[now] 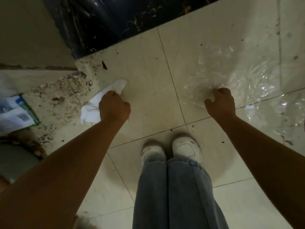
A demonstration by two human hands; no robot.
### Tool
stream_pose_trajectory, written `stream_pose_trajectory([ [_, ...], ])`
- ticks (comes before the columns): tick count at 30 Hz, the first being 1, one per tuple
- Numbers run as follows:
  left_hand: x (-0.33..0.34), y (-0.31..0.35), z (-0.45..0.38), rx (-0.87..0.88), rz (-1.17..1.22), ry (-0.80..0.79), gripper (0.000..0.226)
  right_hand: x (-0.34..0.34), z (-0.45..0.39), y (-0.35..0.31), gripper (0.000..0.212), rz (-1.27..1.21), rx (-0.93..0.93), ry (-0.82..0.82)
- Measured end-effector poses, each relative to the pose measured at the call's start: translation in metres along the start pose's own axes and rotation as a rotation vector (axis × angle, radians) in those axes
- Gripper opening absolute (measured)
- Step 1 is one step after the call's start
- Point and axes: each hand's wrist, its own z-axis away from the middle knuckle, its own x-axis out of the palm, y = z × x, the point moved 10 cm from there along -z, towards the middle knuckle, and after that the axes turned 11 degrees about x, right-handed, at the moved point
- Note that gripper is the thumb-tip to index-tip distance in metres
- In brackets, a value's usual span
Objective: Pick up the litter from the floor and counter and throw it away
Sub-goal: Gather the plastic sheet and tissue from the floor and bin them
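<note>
Now two hands, two scraps: left hand [113, 106] tissue [102, 100], right hand [220, 103] plastic [247, 76].

The person has two bare arms with no sleeves showing, and no rings or watch can be seen on the left hand [114, 107] or the right hand [221, 103]. The legs wear loose blue-grey jeans [175, 192]. The feet wear white shoes [171, 150] that may have a little pink on them, but the light is dim

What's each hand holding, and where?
Left hand: white tissue, gripped around its middle. Right hand: clear plastic bag, bunched at its near edge.
</note>
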Motion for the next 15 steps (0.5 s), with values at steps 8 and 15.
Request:
stream_pose_trajectory([
  [8, -0.019, 0.045, 0.014, 0.237, 0.023, 0.14, 0.026, 0.007, 0.01, 0.001, 0.085, 0.106, -0.041, 0.052],
  [15, -0.001, 0.072, 0.021, 0.307, 0.024, 0.136, 0.018, 0.019, 0.006, 0.011, 0.044, 0.139, -0.179, 0.107],
])
